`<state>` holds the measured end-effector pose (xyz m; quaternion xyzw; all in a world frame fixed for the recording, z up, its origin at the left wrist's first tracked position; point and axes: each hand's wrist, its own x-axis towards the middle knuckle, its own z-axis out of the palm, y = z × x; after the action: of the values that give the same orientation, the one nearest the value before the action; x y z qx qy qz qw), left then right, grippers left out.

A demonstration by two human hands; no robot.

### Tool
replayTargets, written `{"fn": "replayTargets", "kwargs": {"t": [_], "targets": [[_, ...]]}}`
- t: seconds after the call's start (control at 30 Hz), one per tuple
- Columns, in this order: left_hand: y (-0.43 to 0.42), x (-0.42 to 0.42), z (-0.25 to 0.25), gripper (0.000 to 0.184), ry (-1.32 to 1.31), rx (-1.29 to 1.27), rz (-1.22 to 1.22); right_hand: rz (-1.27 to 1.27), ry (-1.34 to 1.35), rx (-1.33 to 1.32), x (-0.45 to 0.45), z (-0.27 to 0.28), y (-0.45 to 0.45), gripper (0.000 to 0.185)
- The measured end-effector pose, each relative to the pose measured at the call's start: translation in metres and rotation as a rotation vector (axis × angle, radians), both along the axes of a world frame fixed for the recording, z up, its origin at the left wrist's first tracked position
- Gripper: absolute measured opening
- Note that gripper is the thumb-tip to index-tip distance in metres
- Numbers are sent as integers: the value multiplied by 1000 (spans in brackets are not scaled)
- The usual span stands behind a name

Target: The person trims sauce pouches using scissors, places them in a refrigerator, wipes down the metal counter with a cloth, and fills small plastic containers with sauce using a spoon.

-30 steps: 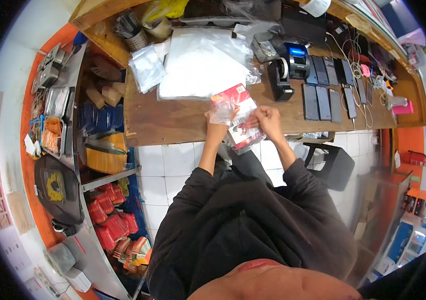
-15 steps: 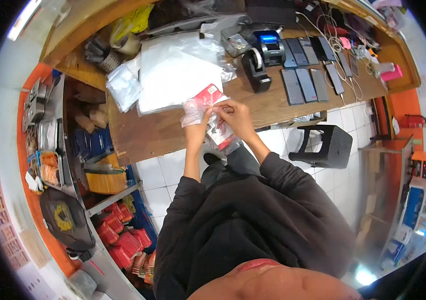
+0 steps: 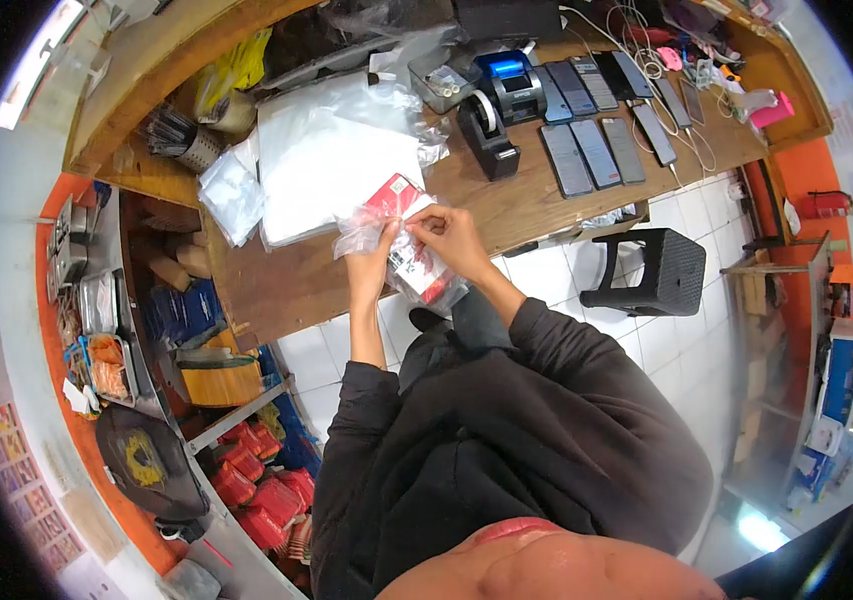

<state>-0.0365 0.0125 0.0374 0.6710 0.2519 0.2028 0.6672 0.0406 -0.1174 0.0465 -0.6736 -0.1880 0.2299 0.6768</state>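
Note:
A red and white packet (image 3: 414, 266) is inside a clear plastic bag (image 3: 358, 232) at the front edge of the wooden table. My left hand (image 3: 369, 265) pinches the gathered plastic near the top of the packet. Close beside it, my right hand (image 3: 452, 240) has thumb and finger closed on the same bag. The packet's lower end hangs past the table edge, below my hands. Behind them lies a stack of clear plastic sheets or bags (image 3: 336, 150).
A black tape dispenser (image 3: 489, 140) stands by a small printer (image 3: 516, 88) with a lit blue screen. Several phones (image 3: 568, 160) and white cables lie to the right. A black stool (image 3: 646, 272) is on the tiled floor. Red packets (image 3: 271, 500) fill a low left shelf.
The whole view has shifted, so the table things sit a little further left. Both hands stay closed on the bag, with only slight finger movement.

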Motion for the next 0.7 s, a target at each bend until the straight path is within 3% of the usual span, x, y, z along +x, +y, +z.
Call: {"fn": "replayTargets", "kwargs": {"t": [0.13, 0.2, 0.33, 0.4, 0.5, 0.7], "targets": [[1, 1, -9, 15, -31, -59, 16, -31, 27, 4, -2, 8, -1, 10], [4, 0, -8, 25, 35, -33, -67, -18, 29, 10, -2, 6, 1, 10], [-4, -3, 2, 20, 32, 3, -7, 15, 15, -25, 2, 0, 1, 10], [-2, -4, -2, 24, 17, 190, -34, 31, 22, 5, 4, 4, 2, 10], [-1, -6, 4, 28, 124, 260, -69, 88, 32, 3, 7, 2, -1, 10], [4, -3, -6, 19, -86, -47, -6, 51, 30, 52, 2, 0, 1, 9]]}}
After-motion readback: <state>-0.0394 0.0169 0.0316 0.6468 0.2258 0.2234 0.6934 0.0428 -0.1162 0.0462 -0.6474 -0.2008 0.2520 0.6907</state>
